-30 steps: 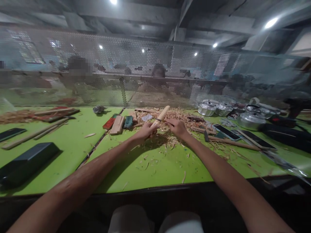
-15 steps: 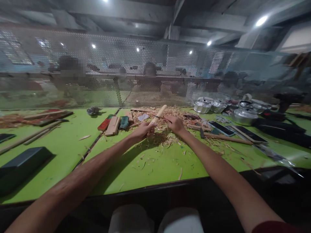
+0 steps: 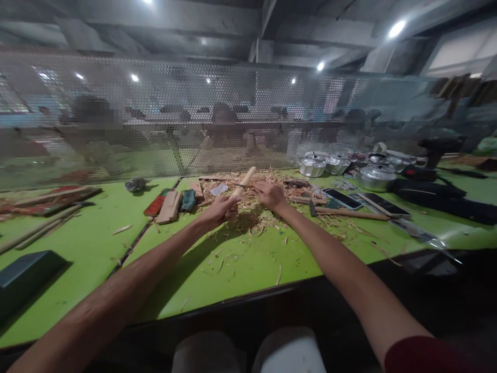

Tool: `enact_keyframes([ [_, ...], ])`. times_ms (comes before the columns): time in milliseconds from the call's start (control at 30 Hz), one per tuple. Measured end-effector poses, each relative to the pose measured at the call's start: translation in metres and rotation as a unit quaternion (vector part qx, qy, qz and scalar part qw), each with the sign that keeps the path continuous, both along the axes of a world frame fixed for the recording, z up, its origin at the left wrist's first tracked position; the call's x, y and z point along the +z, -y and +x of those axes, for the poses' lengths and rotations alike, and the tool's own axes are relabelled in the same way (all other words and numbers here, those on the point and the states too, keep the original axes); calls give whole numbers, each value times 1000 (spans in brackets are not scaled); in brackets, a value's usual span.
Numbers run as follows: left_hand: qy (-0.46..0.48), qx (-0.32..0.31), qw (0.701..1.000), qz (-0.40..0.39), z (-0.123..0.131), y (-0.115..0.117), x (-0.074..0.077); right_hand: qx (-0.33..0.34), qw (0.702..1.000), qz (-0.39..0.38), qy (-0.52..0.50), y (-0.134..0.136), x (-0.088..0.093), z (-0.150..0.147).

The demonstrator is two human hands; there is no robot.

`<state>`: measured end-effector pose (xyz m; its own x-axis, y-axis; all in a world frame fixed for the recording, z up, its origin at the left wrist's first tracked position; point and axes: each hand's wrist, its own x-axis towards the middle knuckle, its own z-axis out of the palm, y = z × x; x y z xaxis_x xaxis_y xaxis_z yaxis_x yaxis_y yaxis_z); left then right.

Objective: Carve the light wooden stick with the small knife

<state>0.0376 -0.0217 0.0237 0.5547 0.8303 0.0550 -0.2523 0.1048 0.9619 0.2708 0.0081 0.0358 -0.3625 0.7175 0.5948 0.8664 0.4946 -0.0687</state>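
A pale, partly carved wooden stick slants up and away from my left hand, whose fingers are wrapped round its near end. My right hand is closed on a knife; its thin dark blade lies across the stick above my left fingers. The knife's handle is mostly hidden in my right fist. Wood shavings lie heaped beneath and behind both hands on the green tabletop.
Left of my hands lie wood blocks and a green cloth-like piece. To the right are a hammer, two phones and several metal pots. A dark block sits at far left. A perforated screen stands behind.
My view has turned slightly right, so the table's things sit further left. Both hands keep their grips, with the blade still against the stick.
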Motion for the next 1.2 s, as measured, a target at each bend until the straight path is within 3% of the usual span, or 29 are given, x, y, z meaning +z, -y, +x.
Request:
enact_keyframes([
  [300,-2,16,1000,-1,2,3,5,-8,1000,7,11,-5,-1,0],
  [500,-64,0,998,11,4,12,1,-121,990,-28,-62,-8,13,30],
  [667,-25,-14,999,19,9,15,1,-110,990,-16,-86,-8,22,38],
  [867,-29,-21,999,-13,9,12,-1,-98,992,-34,-75,-13,14,33],
  [933,-32,-26,999,-1,8,14,-1,-127,986,-42,-101,-15,11,40],
  [1067,-61,-44,996,49,3,19,6,-255,947,-50,-189,-18,14,73],
  [1133,-42,-24,998,52,1,19,10,-243,938,-24,-247,-19,20,83],
  [1200,-7,7,999,38,-1,16,12,-175,940,-10,-293,-20,26,80],
])
